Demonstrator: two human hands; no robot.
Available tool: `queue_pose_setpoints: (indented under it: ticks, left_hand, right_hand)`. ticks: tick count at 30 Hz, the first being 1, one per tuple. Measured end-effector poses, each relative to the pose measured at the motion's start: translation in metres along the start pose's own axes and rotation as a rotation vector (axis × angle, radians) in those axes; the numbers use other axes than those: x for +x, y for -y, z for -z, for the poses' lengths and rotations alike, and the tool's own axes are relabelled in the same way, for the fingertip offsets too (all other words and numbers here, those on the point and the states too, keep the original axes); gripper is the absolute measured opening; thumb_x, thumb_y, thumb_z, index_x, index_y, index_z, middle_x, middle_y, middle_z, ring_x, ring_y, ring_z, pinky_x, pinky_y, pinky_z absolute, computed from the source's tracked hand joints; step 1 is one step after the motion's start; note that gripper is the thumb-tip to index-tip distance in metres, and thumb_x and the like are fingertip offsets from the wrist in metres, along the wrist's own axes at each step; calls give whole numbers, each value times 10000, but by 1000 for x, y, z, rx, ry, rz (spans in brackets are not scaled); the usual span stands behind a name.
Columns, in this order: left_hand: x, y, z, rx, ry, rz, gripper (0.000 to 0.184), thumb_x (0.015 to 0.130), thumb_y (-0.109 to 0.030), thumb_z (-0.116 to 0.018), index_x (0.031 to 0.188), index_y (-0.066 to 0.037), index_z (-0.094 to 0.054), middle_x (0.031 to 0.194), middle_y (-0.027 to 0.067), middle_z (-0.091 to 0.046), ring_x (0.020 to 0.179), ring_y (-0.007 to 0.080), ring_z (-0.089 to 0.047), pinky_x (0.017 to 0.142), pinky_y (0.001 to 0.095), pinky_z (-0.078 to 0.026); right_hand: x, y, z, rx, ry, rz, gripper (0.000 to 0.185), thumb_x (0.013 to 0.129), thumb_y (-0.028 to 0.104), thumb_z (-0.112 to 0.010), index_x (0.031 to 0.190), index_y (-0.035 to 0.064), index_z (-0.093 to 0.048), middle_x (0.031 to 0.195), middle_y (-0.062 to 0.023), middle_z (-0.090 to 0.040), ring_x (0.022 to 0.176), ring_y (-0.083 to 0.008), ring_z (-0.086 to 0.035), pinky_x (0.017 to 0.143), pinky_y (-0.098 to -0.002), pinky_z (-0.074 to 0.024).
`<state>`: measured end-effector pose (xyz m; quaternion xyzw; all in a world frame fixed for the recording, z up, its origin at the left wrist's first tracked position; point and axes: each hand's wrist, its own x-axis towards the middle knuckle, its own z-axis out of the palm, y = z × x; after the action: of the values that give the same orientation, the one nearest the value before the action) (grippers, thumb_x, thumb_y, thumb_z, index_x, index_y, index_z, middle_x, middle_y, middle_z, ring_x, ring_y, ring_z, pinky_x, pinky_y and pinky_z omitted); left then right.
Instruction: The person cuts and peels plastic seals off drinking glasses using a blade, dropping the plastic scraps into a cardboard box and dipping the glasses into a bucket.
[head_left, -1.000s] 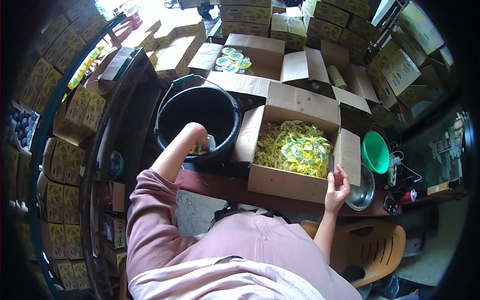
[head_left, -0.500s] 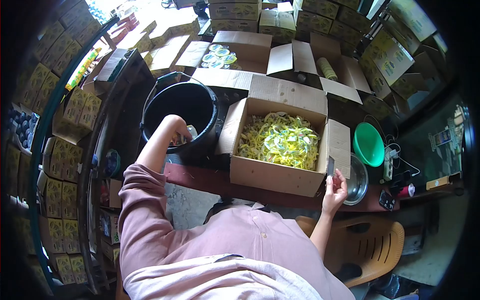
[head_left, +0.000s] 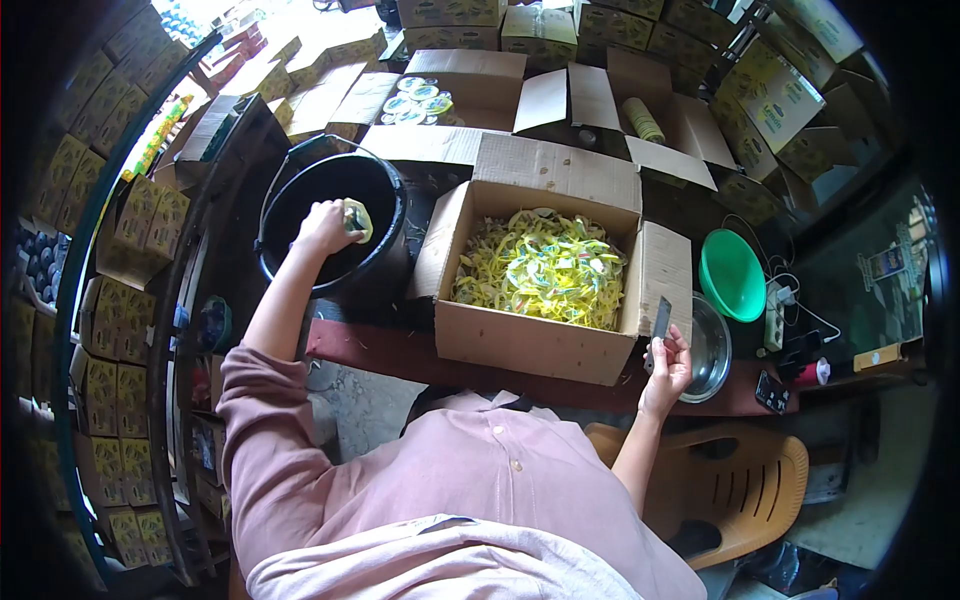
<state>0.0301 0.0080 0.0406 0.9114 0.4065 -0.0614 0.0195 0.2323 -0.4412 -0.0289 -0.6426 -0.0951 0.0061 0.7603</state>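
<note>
My left hand (head_left: 325, 229) is closed around a small yellowish plastic cup (head_left: 360, 222), tilted with its rim toward the right. It holds this over the mouth of a black bucket (head_left: 386, 262) with a wire handle. In my right hand (head_left: 668, 371) is a flat grey blade (head_left: 661, 319), pointing up, beside the right flap of a cardboard box. That open box (head_left: 530, 345) stands in front of me, filled with a heap of yellow-green plastic strips and rings (head_left: 550, 270). The bucket's bottom is mostly hidden.
Behind stand an open box with round lids (head_left: 416, 103) and another with a stack of cups (head_left: 642, 121). To the right are a green basin (head_left: 733, 275), a clear bowl (head_left: 712, 350), a power strip (head_left: 775, 318) and an orange chair (head_left: 745, 495). Cartons line the left shelves.
My left hand has risen from inside the bucket and now has the plastic cup raised near the rim. The blade stays in my right hand. The whole view has shifted slightly.
</note>
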Motion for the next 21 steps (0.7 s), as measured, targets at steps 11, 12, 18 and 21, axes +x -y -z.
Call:
queue_pose_setpoints:
  ticks: [11, 12, 18, 21]
  left_hand:
    - [15, 14, 4, 115, 578, 123, 550, 637, -489, -692, 910, -14, -658, 838, 138, -657, 684, 233, -647, 643, 327, -523]
    - [16, 18, 3, 98, 488, 104, 546, 631, -509, -687, 902, -35, -672, 832, 129, -661, 703, 222, -649, 644, 315, -522]
    - [20, 21, 3, -58, 628, 165, 570, 646, -496, -679, 935, -6, -640, 830, 171, -631, 692, 219, -634, 596, 312, -518]
    - [18, 26, 0, -254, 211, 116, 592, 662, -464, -678, 968, 33, -581, 1019, 209, -458, 634, 275, -599, 543, 337, -529]
  right_hand:
    - [48, -7, -12, 15, -16, 60, 272, 797, 17, -585, 1067, 19, -549, 770, 7, -572, 632, -45, -511, 570, -180, -421]
    - [53, -8, -13, 8, -13, 69, 274, 796, 17, -585, 1068, 18, -549, 771, 7, -572, 634, -45, -512, 571, -181, -422]
    - [58, -12, -21, 53, 11, -8, 284, 790, -24, -571, 1072, -3, -546, 799, -10, -576, 681, -56, -536, 623, -185, -445]
    - [50, -20, -25, 150, 43, -98, 297, 781, -46, -572, 1074, -9, -546, 807, -19, -575, 714, -65, -545, 661, -193, -463]
